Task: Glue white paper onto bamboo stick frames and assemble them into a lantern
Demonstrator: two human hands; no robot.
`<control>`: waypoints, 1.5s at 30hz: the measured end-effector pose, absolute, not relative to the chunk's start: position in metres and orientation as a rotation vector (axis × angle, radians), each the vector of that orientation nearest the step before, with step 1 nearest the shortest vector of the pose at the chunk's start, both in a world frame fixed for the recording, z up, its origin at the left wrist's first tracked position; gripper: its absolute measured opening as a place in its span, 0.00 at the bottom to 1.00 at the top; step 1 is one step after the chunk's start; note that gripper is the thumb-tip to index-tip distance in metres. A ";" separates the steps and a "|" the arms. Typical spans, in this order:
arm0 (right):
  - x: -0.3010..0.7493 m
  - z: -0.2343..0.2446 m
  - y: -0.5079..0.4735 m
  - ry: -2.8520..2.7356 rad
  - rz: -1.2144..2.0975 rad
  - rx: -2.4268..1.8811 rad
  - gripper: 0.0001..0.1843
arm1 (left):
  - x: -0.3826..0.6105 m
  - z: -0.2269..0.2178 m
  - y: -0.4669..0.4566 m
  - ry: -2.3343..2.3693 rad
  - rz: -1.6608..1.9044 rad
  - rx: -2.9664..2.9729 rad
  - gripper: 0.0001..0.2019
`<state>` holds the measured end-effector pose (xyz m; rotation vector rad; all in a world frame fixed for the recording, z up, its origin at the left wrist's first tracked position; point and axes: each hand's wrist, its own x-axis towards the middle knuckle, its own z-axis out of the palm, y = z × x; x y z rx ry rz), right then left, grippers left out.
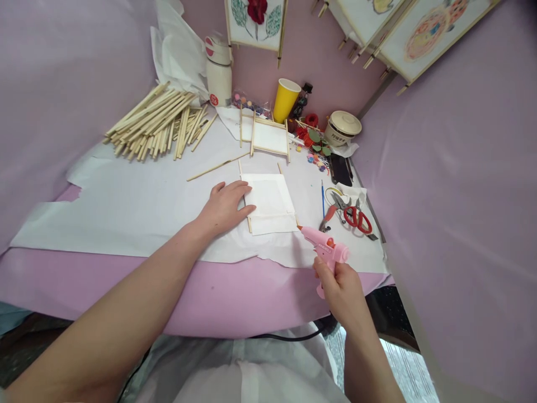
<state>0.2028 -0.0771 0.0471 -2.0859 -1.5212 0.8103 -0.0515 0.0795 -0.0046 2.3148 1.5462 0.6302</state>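
A pink hot glue gun [329,246] is gripped in my right hand [344,285], its nozzle pointing left at the lower right corner of a white sheet. That white sheet [268,193] lies over a frame of thin wooden sticks, whose ends poke out at the corners. My left hand [226,207] rests flat on the sheet's left edge, fingers stretched out and somewhat apart. Just behind it stands another small stick frame [271,137] with white backing. One loose wooden stick [216,166] lies to the left of the frames.
At the back left is a pile of wooden sticks [151,120] beside a white bottle [218,75]. A yellow cup [286,101] and a lidded pot [343,127] stand behind. To the right lie a phone [340,169], red-handled scissors [357,219] and a blue pen-like stick [323,198]. Framed pictures [255,22] hang above.
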 end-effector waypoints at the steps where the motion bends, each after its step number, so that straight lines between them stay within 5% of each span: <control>1: 0.201 0.047 -0.076 -1.537 0.822 -2.074 0.28 | -0.051 -0.005 0.080 1.548 0.630 2.313 0.21; 45: 0.152 0.030 -0.051 -1.876 0.834 -1.933 0.26 | -0.052 -0.004 0.077 1.548 0.635 2.298 0.21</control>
